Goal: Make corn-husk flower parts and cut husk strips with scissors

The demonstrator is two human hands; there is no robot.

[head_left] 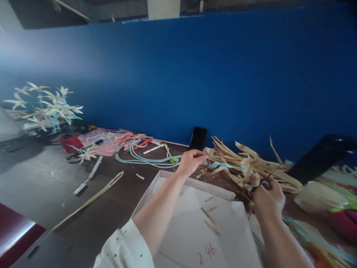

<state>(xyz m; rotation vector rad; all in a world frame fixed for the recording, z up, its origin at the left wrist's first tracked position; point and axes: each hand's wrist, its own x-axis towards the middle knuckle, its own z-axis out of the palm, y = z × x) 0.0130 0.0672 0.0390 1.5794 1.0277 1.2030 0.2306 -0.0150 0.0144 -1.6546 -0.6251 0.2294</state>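
My left hand (192, 162) reaches over the far edge of the white box lid, its thumb and fingers pinched together. Whatever is between those fingertips is too small to make out. Just past them lies a heap of dry tan corn husks (231, 152), with a light blue strip (225, 165) among its pieces. To the right, my right hand (269, 197) is closed around dark-handled scissors (262, 182), partly hidden by the fingers, at the front of the heap. Several thin husk slivers (209, 216) are scattered on the white box lid (178, 223).
A phone (198, 138) leans on the blue partition (178, 82). Looped pale cord (145, 162), pens and pink paper (103, 147) lie left of it. Husk flowers (47, 104) stand far left. A black cylinder (320, 158) and white bowl (319, 197) are at the right.
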